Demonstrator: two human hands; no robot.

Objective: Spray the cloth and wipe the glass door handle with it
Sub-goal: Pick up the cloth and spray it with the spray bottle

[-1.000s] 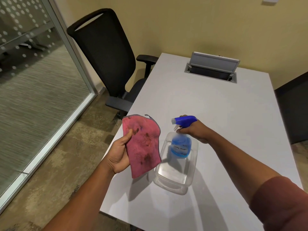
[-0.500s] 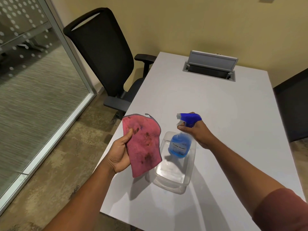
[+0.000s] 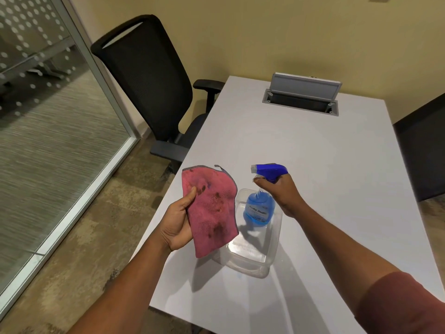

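Observation:
My left hand (image 3: 177, 225) holds a stained pink cloth (image 3: 212, 208) upright over the table's near left corner, its face turned toward the bottle. My right hand (image 3: 280, 189) grips the neck of a spray bottle (image 3: 260, 206) with blue liquid and a blue trigger head. The nozzle points left at the cloth, a short gap away. The bottle hangs just above a clear plastic tub (image 3: 272, 249). A glass wall panel (image 3: 48, 131) with a metal frame runs along the left. No door handle is in view.
The white table (image 3: 301, 165) has an open cable box (image 3: 301, 97) with a raised lid at its far end. A black office chair (image 3: 149, 88) stands at the table's left side. Another dark chair (image 3: 423, 150) sits at the right edge.
My right hand has lifted the spray bottle up out of the tub and brought its nozzle closer to the cloth. My left hand and the cloth have stayed put.

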